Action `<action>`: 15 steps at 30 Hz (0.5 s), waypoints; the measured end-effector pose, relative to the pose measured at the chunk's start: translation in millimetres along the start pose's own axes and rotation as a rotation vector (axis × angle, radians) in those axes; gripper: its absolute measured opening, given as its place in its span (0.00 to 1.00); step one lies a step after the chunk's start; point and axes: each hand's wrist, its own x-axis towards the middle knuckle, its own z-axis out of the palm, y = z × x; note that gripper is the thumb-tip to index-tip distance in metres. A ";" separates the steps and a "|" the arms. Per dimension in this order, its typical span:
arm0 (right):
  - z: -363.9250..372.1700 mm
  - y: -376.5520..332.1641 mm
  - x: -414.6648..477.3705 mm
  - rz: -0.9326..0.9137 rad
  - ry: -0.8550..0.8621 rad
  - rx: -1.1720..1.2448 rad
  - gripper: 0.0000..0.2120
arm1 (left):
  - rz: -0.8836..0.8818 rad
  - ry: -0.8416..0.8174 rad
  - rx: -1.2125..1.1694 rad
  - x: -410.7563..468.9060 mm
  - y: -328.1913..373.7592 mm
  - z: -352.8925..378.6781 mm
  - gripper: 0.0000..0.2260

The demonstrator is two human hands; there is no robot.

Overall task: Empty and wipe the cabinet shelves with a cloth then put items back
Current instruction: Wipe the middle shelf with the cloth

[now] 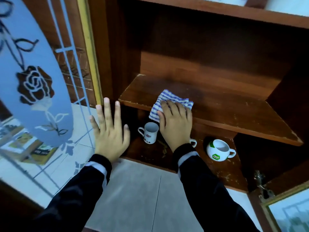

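Right hand [175,121] presses flat, fingers extended, on the folded blue-and-white checked cloth [173,97] atop the scuffed wood-grain shelf [225,104]. Left hand [110,131] is splayed, holding nothing.

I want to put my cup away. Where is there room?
The middle shelf is bare behind and right of the cloth under the right hand. The bottom shelf is crowded: a tall mug, a round mug, a third mug behind that hand.

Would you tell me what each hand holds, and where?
Left hand holds nothing. Right hand presses flat on the checked cloth, over its near half, on the shelf.
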 end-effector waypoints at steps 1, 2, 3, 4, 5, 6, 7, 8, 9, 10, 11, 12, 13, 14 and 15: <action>0.0 -4.9 4.6 -0.009 -0.021 0.029 0.18 | -0.014 0.003 0.019 0.1 -2.0 -2.6 0.35; 0.2 -9.8 8.8 -0.013 -0.048 0.056 0.18 | -0.025 0.007 0.044 0.3 -3.5 -5.5 0.35; 0.2 -14.8 13.0 -0.015 -0.078 0.082 0.18 | -0.034 0.011 0.074 0.6 -4.8 -8.4 0.36; 0.4 -20.2 17.3 -0.017 -0.110 0.106 0.19 | -0.044 0.014 0.102 1.3 -5.8 -11.6 0.36; 0.5 -25.3 21.8 -0.019 -0.148 0.123 0.20 | -0.055 0.013 0.123 2.5 -6.7 -14.9 0.36; 0.3 -30.5 26.0 -0.022 -0.190 0.134 0.21 | -0.063 0.011 0.136 3.8 -7.6 -17.9 0.36; 0.3 -35.9 30.0 -0.030 -0.230 0.141 0.22 | -0.068 0.008 0.143 4.8 -8.5 -20.9 0.36; 0.3 -40.9 33.5 -0.040 -0.263 0.145 0.22 | -0.069 0.001 0.148 5.7 -9.1 -23.8 0.36; 0.5 -45.7 36.9 -0.052 -0.286 0.147 0.22 | -0.066 -0.010 0.159 6.1 -9.6 -26.3 0.36; 1.5 -50.3 39.8 -0.064 -0.301 0.146 0.21 | -0.062 -0.021 0.172 6.0 -10.3 -28.1 0.36; 2.1 -54.7 42.6 -0.077 -0.319 0.144 0.20 | -0.057 -0.028 0.182 5.5 -11.0 -29.1 0.37; 3.1 -59.0 45.3 -0.088 -0.347 0.147 0.20 | -0.051 -0.032 0.191 4.9 -12.1 -29.8 0.37; 3.9 -63.4 48.3 -0.099 -0.379 0.154 0.21 | -0.045 -0.033 0.197 4.3 -13.4 -30.2 0.37; 4.7 -66.8 51.0 -0.108 -0.407 0.162 0.22 | -0.038 -0.035 0.201 4.1 -13.7 -30.0 0.37; 5.4 -71.7 54.0 -0.121 -0.426 0.172 0.23 | -0.036 -0.037 0.207 3.4 -14.8 -30.3 0.38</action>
